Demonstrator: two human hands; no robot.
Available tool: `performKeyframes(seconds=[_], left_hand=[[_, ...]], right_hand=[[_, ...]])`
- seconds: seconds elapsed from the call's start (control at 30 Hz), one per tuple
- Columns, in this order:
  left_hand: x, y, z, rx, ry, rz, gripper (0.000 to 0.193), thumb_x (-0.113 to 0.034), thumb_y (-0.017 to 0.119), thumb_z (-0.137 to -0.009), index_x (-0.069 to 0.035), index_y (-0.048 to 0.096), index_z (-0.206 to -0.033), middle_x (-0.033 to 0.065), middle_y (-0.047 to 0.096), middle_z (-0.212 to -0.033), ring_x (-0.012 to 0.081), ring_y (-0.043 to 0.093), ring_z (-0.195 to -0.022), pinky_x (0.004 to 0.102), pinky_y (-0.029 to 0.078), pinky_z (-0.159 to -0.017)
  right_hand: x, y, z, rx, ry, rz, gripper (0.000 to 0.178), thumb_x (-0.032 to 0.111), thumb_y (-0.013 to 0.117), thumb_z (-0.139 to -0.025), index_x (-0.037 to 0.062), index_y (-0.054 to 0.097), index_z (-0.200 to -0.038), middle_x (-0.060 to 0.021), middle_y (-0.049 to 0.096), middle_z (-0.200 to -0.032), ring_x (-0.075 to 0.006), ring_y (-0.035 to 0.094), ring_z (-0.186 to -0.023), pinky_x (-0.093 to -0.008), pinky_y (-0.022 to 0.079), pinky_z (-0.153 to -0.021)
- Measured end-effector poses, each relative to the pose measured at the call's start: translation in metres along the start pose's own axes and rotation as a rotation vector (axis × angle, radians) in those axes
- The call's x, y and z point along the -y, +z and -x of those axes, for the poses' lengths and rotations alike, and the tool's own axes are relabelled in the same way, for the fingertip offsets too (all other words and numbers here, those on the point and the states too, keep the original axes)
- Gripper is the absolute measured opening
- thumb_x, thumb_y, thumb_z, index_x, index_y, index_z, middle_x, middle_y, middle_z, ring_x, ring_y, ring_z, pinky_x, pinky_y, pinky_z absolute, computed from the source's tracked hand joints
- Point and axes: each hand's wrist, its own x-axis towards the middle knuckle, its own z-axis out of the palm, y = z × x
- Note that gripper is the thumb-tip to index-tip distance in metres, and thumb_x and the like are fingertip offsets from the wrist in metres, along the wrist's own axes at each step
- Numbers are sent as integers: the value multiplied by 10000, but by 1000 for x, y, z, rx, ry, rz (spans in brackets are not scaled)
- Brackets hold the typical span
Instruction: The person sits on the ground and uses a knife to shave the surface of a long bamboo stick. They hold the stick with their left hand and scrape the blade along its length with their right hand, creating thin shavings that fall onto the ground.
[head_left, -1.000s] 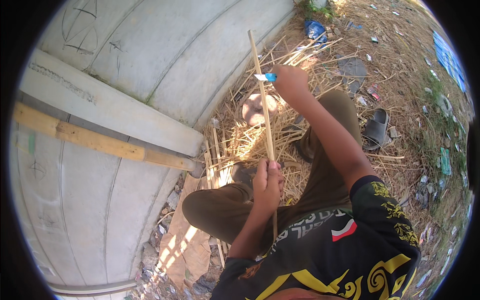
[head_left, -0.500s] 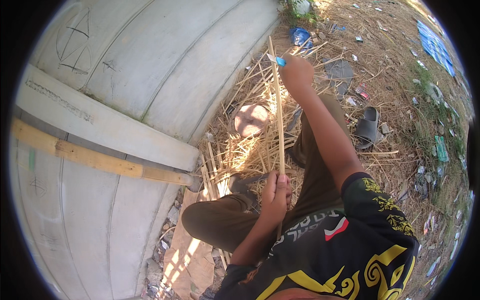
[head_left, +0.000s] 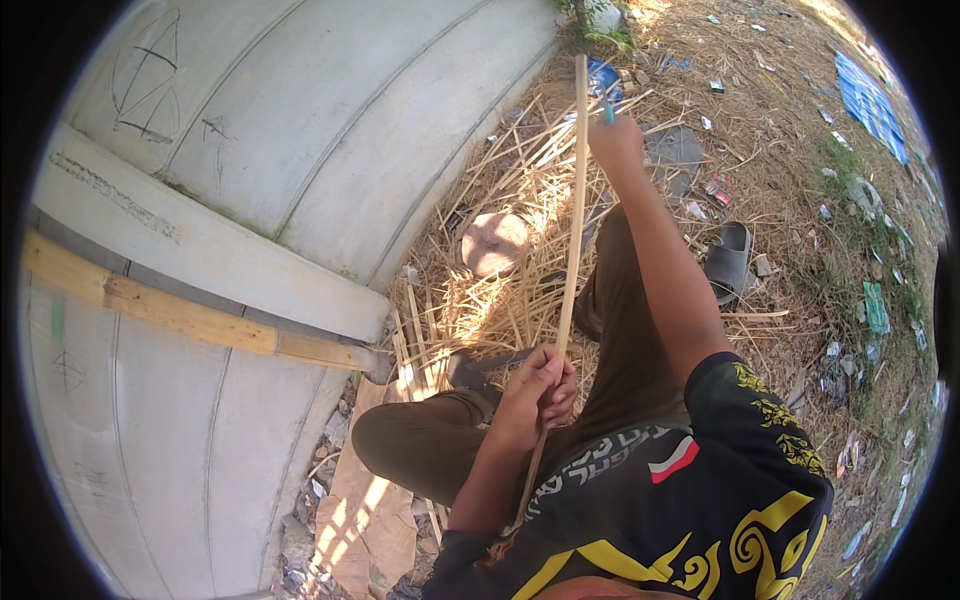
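Note:
My left hand (head_left: pixel 542 388) is closed round the lower part of a long, pale bamboo strip (head_left: pixel 576 210), close to my lap. From there the strip slopes up and away, its far end leaning right, and its near end passes back beside my shirt. Beyond my right knee, my right hand (head_left: pixel 617 145) is closed on a small knife (head_left: pixel 608 112) with a blue handle. Its blade points away from me, just right of the strip's far part. Whether blade and strip touch is hard to see.
A round wooden block (head_left: pixel 495 243) lies among scattered bamboo strips and shavings (head_left: pixel 520 310). On the left stands a grey concrete wall (head_left: pixel 250 140) with a bamboo pole (head_left: pixel 190 312) along it. Brown cardboard (head_left: pixel 365 525), a dark sandal (head_left: pixel 728 262) and a blue plastic bag (head_left: pixel 603 75) lie on the littered ground.
The strip's far end has swung right, and its near end left. My right hand has shifted right; the blade, earlier across the strip, now points away from me. My left hand still grips the strip.

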Motion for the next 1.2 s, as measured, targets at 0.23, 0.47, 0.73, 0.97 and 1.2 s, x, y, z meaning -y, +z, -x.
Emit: performKeyframes(seconds=[0.23,0.47,0.73,0.97,1.2], left_hand=[[-33,-63,-1,-56,157,501,257,-296,427,-1068,-60,515,-1017,-23,368,-683,60,301,-482,216,270,-401],[-32,-75,-13,-184,207,478,188,-236,496,-1048,-54,521,-1005,-21,407,-726,45,332,-512,207,287,-416],[-24,-64,-9,-487,342,63,221,-280,460,-1071,-75,524,-1019,-49,357,-678,22,284,-493,184,227,-397],[-14,-62,-16,-582,348,-21,214,-279,432,-1081,-77,495,-1048,-52,361,-691,19,269,-490,188,204,-395],[-12,-53,-14,-547,324,-20,205,-271,418,-1083,-83,489,-1046,-55,356,-683,24,257,-480,194,197,-393]], right_hand=[[20,29,45,120,-433,222,240,302,643,-861,75,712,-825,-163,662,-685,-372,664,-674,-478,540,-647],[27,70,108,479,-753,371,164,254,663,-818,97,709,-809,-118,699,-775,-328,695,-716,-457,553,-651],[18,91,149,571,-1004,492,142,208,654,-797,69,674,-821,-124,689,-741,-304,710,-715,-412,558,-624],[3,122,133,455,-948,476,163,278,704,-703,119,700,-734,-100,684,-675,-280,700,-615,-391,550,-564],[3,124,116,364,-922,475,146,268,709,-745,124,717,-723,-105,697,-698,-270,716,-655,-385,554,-572]])
